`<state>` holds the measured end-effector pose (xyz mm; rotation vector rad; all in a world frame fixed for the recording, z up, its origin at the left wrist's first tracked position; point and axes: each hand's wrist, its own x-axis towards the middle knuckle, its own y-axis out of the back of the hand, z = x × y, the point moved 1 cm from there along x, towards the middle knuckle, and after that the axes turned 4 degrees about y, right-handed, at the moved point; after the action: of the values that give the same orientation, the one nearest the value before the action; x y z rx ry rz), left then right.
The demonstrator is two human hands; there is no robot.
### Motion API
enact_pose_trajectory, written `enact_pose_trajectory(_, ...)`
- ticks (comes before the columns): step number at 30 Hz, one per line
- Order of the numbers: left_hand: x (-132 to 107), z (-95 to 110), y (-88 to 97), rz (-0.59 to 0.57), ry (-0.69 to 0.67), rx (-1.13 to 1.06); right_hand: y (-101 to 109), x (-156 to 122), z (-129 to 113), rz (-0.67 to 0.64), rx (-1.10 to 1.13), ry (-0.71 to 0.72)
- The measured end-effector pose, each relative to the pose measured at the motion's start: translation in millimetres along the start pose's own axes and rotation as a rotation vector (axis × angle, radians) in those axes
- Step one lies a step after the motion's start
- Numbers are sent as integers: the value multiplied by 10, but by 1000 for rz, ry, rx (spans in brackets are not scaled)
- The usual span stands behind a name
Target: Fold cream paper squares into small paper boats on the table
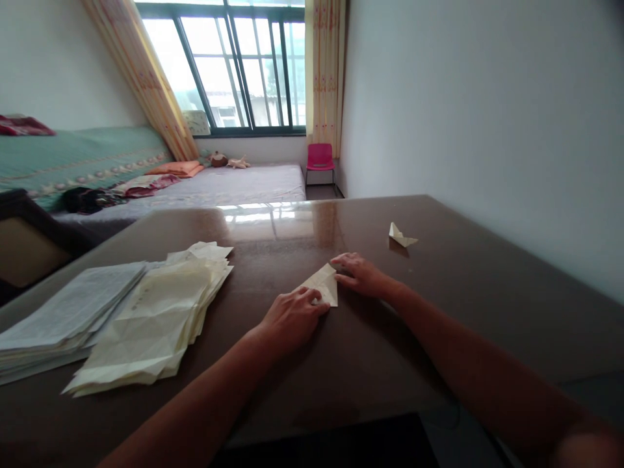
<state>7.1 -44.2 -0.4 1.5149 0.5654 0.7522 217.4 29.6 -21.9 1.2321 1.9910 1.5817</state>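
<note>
A small piece of cream paper [325, 281], folded to a pointed shape, lies on the brown table in front of me. My left hand [296, 316] bends its fingers over the paper's lower left part and holds it against the tabletop, hiding some of it. At the paper's upper right edge is my right hand [359, 273], its fingers stretched out and the thumb apart from them, the tips touching or very close to the edge. Farther off to the right stands a folded paper boat [402, 236].
A stack of creased cream sheets [151, 312] lies at left on the glossy table [302, 377], beside a pile of printed grey-white papers [68, 305]. Beyond the table are a bed [253, 183], a pink chair [320, 158] and a window. A wall runs along the right.
</note>
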Motion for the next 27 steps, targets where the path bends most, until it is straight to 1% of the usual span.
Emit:
enact_pose_trajectory(2,1,-4,6,11,-12,-19,-78,71,84,-5,19,-21)
enact_pose_trajectory(4,4,-10,11,27,-17,-37,-124,113,98,-44,44,-8)
enact_pose_trajectory(7,19,-41,4,48,-12,-58,-124,144,69,-63,109,12)
enact_pose_trajectory(9,39,-89,-21,64,6,-79,-100,153,56,-58,150,-14)
enact_pose_trajectory(11,66,-161,-68,100,54,-112,-82,152,56,-74,190,-60)
enact_pose_trajectory(13,96,-248,-133,160,128,-151,-77,139,63,-101,262,-100)
enact_pose_trajectory(16,135,-363,-232,250,204,-194,-80,107,75,-85,351,-115)
enact_pose_trajectory(18,152,-409,-280,262,207,-211,-81,88,78,-61,334,-99)
enact_pose_trajectory(20,162,-430,-307,246,201,-218,-80,75,76,-56,292,-80)
enact_pose_trajectory(22,167,-436,-313,236,200,-204,-78,71,68,-58,251,-51)
enact_pose_trajectory(27,172,-435,-295,269,211,-144,-75,70,39,-22,176,14)
